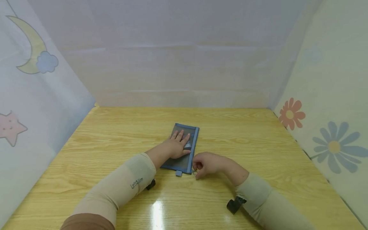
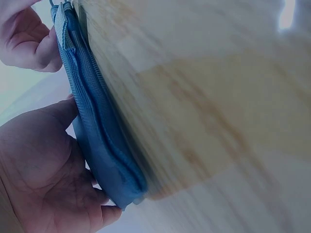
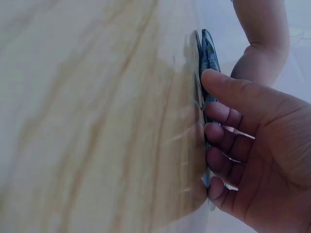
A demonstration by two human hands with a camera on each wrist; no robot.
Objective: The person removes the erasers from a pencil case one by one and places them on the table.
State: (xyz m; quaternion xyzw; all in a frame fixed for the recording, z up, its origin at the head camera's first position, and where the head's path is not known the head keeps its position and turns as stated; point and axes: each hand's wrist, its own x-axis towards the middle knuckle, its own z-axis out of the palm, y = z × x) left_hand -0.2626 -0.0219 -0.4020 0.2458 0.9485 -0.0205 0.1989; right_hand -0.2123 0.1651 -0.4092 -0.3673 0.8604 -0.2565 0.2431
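Note:
A blue zip pouch (image 1: 175, 163) with a see-through mesh face lies flat on the table. My left hand (image 1: 176, 148) rests on it with straight, spread fingers. Under the mesh, a small white-and-dark item (image 1: 187, 146) shows beside the thumb; its kind is unclear. Along the pouch's right side runs a light blue zipper band (image 1: 194, 147). By the near right corner, a small metal ring (image 1: 195, 173) hangs from the zipper end. My right hand (image 1: 208, 164) is beside that ring, fingers loosely bent and thumb apart from the index finger. In the right wrist view, its fingertips (image 3: 214, 132) touch the tabletop.
The wood-grain table (image 1: 244, 134) reaches back to a pale wall (image 1: 184, 73). Printed side walls stand left and right, with a moon (image 1: 31, 44) and flowers (image 1: 334, 147). A small fabric tab (image 1: 179, 173) sticks out from the pouch's near edge.

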